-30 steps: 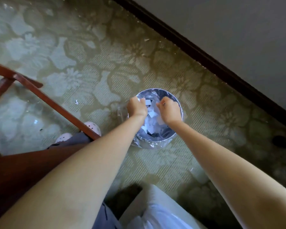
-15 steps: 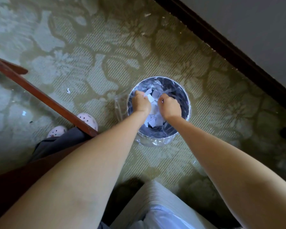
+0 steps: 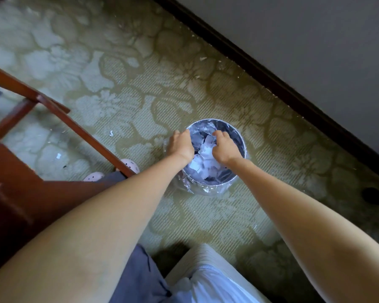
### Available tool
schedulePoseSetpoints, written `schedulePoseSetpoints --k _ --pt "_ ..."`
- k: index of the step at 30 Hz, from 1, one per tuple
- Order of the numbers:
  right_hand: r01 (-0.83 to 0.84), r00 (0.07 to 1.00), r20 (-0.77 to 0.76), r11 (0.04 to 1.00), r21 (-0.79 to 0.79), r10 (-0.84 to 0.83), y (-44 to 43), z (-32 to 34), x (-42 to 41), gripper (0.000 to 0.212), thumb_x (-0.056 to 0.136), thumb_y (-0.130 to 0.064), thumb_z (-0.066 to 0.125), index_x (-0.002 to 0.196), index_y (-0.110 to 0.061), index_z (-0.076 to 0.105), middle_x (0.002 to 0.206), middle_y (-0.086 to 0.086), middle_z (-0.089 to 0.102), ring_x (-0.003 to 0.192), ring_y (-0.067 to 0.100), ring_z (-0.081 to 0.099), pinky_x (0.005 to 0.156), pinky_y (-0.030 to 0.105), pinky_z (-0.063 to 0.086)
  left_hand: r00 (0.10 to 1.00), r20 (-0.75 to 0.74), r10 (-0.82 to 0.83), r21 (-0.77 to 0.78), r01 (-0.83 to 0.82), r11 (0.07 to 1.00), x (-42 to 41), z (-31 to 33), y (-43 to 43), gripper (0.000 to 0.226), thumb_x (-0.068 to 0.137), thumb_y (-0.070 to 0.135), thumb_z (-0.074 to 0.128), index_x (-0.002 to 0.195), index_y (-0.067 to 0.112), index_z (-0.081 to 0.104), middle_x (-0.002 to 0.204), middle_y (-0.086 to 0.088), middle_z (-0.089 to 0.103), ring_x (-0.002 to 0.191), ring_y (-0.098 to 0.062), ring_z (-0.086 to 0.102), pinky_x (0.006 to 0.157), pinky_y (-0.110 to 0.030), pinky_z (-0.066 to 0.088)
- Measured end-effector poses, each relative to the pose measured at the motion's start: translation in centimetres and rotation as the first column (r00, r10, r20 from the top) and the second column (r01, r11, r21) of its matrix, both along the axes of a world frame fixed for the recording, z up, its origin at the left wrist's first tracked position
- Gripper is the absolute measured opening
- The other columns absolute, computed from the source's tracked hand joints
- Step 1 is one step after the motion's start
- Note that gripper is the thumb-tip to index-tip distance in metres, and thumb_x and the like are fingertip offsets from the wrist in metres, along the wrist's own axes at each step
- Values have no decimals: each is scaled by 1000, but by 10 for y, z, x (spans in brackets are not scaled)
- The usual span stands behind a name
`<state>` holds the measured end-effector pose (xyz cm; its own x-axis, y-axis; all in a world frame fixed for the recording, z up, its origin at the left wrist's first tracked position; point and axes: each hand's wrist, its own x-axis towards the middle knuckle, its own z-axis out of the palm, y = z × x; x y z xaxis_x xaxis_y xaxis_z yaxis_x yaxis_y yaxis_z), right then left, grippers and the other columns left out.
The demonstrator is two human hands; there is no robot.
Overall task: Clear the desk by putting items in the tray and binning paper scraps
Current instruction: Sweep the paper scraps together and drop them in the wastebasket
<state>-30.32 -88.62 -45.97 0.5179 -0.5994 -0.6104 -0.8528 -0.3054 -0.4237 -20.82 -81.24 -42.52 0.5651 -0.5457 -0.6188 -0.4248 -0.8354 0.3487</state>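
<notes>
A round bin [image 3: 241, 138] lined with clear plastic stands on the patterned carpet, holding a heap of white paper scraps [image 3: 202, 166]. Both my arms reach down to it. My left hand [image 3: 181, 145] hangs over the bin's left rim, back upward, fingers curled down. My right hand [image 3: 224, 147] is over the middle of the bin, its fingers curled too. White scraps show in the gap between the two hands. The palms are hidden, so I cannot tell whether either hand holds paper.
A red-brown wooden furniture frame [image 3: 53, 108] juts in at the left. Loose scraps [image 3: 111, 133] lie on the carpet beyond it. A dark skirting board [image 3: 271, 79] and grey wall run along the right. My pink shoes [image 3: 131, 165] are left of the bin.
My hands have drawn a little apart over the bin. The view has shifted, so the bin now sits further right and the wooden frame shows more.
</notes>
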Motion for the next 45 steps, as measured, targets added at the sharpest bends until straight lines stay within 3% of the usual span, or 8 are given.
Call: schedulePoseSetpoints --k 8,14,23,29,31,34,37,45 --pt "-205 967 20 822 -531 254 13 146 13 27 90 -6 38 112 2 51 118 20 55 107 37 55 95 38 38 956 290 49 -274 34 961 4 150 18 38 91 0 35 125 8 51 132 -15 47 119 -35 49 96 -40 42" --pt "-84 925 194 671 -737 328 47 269 28 25 90 -6 37 107 1 55 111 20 55 99 41 56 86 39 41 824 556 113 -346 106 932 13 271 71 28 94 8 35 113 7 57 122 -16 54 113 -35 52 88 -40 44" --pt "-34 637 471 633 -774 610 207 365 87 24 91 -8 39 106 -2 57 110 15 56 97 38 56 80 41 45 609 690 392 -441 -77 894 45 350 247 30 94 7 37 115 7 58 120 -19 57 113 -39 52 89 -43 43" --pt "-275 373 453 562 -780 810 339 359 126 18 89 -7 45 99 2 56 104 23 57 91 43 57 67 42 38 456 729 510 -394 -331 858 63 342 381 36 94 1 37 126 8 52 128 -20 54 119 -38 49 93 -44 43" --pt "-369 300 449 536 -759 842 374 352 139 23 89 -10 48 106 2 58 111 23 56 99 42 56 77 43 42 439 732 521 -362 -396 844 67 335 418 40 93 1 38 132 8 47 130 -19 50 123 -37 45 96 -43 40" --pt "-523 289 370 470 -711 883 410 341 160 52 90 -33 54 135 -9 42 146 20 33 136 36 31 109 43 31 430 709 559 -343 -483 806 77 325 460 43 92 4 43 134 9 43 134 -17 45 126 -35 40 97 -42 39" --pt "-617 325 270 420 -666 906 429 334 181 65 91 -50 46 146 -23 22 158 13 6 146 32 8 117 45 16 440 683 583 -340 -515 787 89 318 483 43 93 8 42 136 12 41 137 -15 44 127 -33 40 100 -41 37" --pt "-588 279 240 363 -722 930 459 339 244 56 94 -45 44 141 -17 31 147 15 31 135 34 32 111 43 25 346 664 663 -433 -545 718 144 321 516 45 94 1 36 138 9 36 138 -15 41 128 -32 38 99 -40 39"
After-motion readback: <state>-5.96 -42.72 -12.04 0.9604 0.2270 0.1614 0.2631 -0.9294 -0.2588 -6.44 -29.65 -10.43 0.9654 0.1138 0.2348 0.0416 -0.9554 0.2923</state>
